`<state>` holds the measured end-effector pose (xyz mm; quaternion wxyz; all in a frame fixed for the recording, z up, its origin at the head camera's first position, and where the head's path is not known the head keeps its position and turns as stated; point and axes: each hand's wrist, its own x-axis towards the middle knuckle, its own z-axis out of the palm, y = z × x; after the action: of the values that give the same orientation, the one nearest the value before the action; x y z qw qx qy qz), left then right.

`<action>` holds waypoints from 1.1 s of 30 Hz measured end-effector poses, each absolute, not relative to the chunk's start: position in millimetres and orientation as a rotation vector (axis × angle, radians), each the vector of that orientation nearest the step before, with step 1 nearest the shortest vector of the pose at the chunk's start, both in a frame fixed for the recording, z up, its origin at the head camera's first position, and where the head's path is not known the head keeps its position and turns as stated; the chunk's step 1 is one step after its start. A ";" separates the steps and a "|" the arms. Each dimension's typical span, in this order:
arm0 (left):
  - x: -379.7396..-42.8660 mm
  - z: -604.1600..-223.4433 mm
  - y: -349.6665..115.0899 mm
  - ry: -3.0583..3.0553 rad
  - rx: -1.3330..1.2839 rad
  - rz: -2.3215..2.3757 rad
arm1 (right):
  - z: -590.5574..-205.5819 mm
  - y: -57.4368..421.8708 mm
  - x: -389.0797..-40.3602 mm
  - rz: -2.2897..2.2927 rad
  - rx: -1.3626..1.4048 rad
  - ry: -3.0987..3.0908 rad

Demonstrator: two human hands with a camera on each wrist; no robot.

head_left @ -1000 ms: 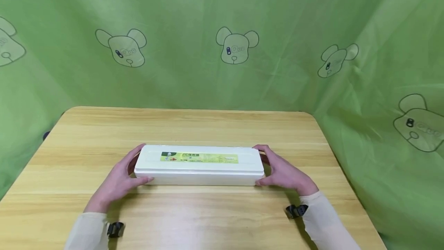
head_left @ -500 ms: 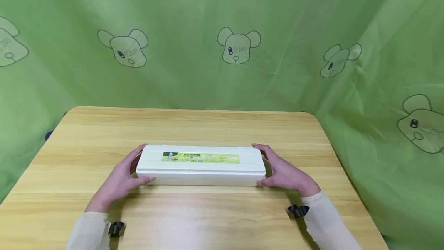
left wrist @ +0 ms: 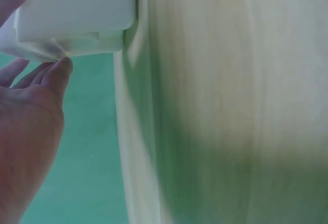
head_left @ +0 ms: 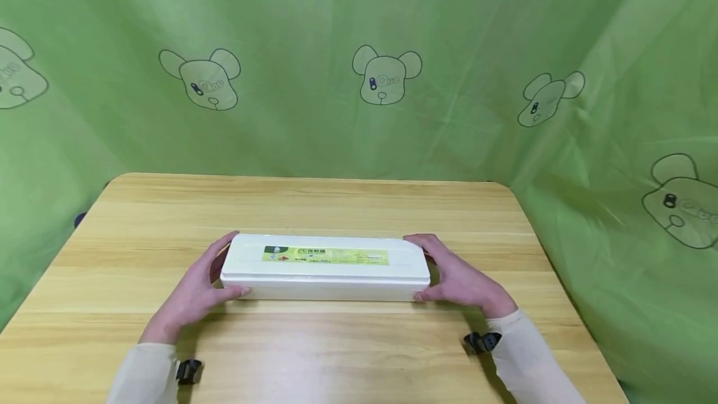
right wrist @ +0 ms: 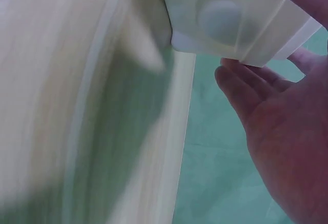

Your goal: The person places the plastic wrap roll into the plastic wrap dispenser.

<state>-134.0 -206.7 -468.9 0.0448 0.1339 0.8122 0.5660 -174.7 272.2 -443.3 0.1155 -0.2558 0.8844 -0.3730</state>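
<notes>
A long white cling film dispenser box [head_left: 331, 272] lies crosswise on the wooden table, its lid down and a green-yellow label [head_left: 325, 255] on top. At its left end my left hand [head_left: 193, 292] grips it, thumb along the front side and fingers behind. My right hand [head_left: 462, 280] holds the opposite end the same way, with its fingertips over the rear edge. The left wrist view has the box end [left wrist: 77, 8] between thumb and bent fingers. From the right wrist, a round form [right wrist: 220, 21] shows in the translucent end wall of the box.
The light wooden table [head_left: 314, 198] extends around the box on all sides. Behind and to the right hangs a green curtain [head_left: 291, 123] printed with mouse-like heads. Black camera mounts [head_left: 189, 371] sit at both wrists, by the pale sleeves [head_left: 143, 376].
My right fingertips have shifted slightly left over the rear edge of the cling film box. Both hands keep their hold, and the head view has shifted a little.
</notes>
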 end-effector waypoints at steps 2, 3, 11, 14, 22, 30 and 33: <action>-134.6 -469.4 -206.9 2.468 0.411 1.751 | -443.5 271.7 -175.1 -1.119 -0.733 2.581; -135.1 -469.7 -207.0 2.461 0.411 1.761 | -443.7 271.5 -175.3 -1.132 -0.729 2.575; -135.3 -471.3 -207.7 2.424 0.390 1.813 | -443.3 271.8 -177.1 -1.209 -0.709 2.483; -135.2 -469.9 -207.9 2.429 0.384 1.807 | -441.7 273.1 -177.7 -1.241 -0.688 2.450; -136.0 -468.9 -208.7 2.438 0.407 1.786 | -441.0 275.8 -179.0 -1.216 -0.729 2.445; -135.7 -470.7 -209.5 2.453 0.460 1.756 | -442.1 273.9 -177.7 -1.124 -0.788 2.518; -135.6 -471.0 -209.3 2.464 0.462 1.750 | -442.1 272.7 -176.4 -1.138 -0.775 2.545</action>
<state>-135.6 -209.3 -471.0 0.0420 0.1511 0.8052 0.5718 -176.4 272.7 -442.1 0.1236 -0.2659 0.8728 -0.3902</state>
